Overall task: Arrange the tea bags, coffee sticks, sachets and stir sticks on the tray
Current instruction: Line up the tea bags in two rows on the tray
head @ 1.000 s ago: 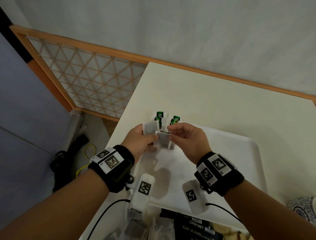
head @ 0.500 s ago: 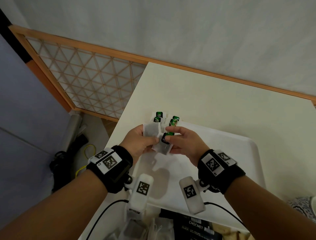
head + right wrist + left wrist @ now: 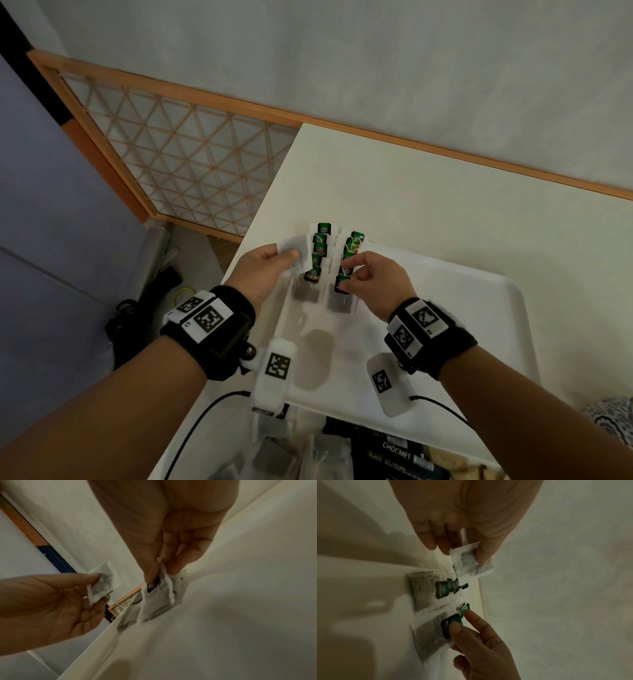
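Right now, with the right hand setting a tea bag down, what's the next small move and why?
Probably let go of the green tag: the right hand pinches it with its tea bag already flat on the tray, while the left hand holds more tea bags.

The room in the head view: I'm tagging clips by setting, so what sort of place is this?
Probably a home or small indoor room, not a shop. A plain cream table stands against a bare wall, a wooden lattice screen leans beside it, and a white tray holds rows of tea bags.

Two overlapping rows of green-tagged tea bags [image 3: 320,260] lie flat at the white tray's [image 3: 479,308] far left corner; another tea bag [image 3: 291,248] is held above.
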